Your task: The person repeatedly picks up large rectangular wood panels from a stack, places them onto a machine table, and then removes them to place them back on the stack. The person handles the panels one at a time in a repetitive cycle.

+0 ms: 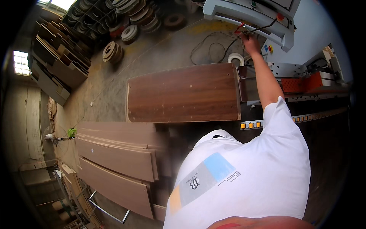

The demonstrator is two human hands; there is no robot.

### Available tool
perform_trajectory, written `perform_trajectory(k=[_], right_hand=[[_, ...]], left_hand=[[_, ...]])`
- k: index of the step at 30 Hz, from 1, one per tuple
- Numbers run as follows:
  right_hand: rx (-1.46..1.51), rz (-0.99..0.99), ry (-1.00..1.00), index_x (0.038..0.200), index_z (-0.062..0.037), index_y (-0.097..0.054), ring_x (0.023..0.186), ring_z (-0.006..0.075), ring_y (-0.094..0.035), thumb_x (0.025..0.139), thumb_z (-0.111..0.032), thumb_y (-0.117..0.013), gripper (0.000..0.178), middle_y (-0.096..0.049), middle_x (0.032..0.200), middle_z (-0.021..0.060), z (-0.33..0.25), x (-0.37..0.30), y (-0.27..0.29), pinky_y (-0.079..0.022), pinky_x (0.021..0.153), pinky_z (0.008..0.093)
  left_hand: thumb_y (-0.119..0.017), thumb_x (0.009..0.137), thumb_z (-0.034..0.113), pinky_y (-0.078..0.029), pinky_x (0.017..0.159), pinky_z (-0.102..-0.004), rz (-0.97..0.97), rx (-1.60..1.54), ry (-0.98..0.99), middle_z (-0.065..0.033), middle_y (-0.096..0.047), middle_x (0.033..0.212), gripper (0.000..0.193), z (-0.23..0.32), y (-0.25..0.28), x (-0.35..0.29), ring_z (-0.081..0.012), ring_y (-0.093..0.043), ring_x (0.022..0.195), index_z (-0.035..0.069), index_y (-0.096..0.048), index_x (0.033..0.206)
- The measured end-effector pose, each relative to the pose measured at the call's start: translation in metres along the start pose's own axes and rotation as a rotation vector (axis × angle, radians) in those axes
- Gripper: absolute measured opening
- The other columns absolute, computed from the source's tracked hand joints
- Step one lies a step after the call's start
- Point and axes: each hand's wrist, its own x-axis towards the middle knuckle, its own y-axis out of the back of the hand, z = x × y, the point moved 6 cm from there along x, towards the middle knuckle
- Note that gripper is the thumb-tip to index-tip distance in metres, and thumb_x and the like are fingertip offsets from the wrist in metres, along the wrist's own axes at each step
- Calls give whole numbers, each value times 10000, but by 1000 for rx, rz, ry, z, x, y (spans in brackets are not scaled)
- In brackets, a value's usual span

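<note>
My right arm reaches out to the far right, where my right hand point(250, 42) is at the lower front of a pale grey machine point(244, 15). Its fingers look curled around something small beside a red piece point(239, 28) and a thin dark rod point(267, 26); what exactly they grip is too small to make out. My left hand does not show. In front of me lies a dark brown wood-grain board surface point(183, 93), its right end against the machine's metal bed. Nearer on the left, several brown panels point(114, 154) lie stacked in uneven layers.
A rail with yellow rollers point(250, 125) runs along the machine, below a red-orange block point(301, 84). Loose cable point(207, 44) and a white roll point(236, 58) lie on the floor. Rolls of edging point(113, 52) and leaning boards point(57, 53) stand far left, beyond a fan point(55, 140).
</note>
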Motion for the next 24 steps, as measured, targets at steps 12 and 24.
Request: perform_trajectory(k=[12, 24], right_hand=[[101, 37, 121, 1018, -104, -692, 868, 353, -675, 925, -545, -598, 461, -710, 894, 137, -9, -45, 20, -505, 738, 431], [-187, -99, -50, 1151, -159, -694, 997, 410, -644, 899, -598, -541, 528, -694, 1079, 168, 14, 4, -26, -512, 852, 496]], left_hand=[[-635, 910, 214, -524, 865, -386, -31, -41, 49, -113, -711, 1071, 384, -18, -6, -5, -255, -672, 964, 72, -612, 1266], [-627, 917, 219, -527, 855, -381, -44, -47, 52, -109, -714, 1055, 369, -23, -4, -4, -243, -676, 947, 70, -618, 1255]])
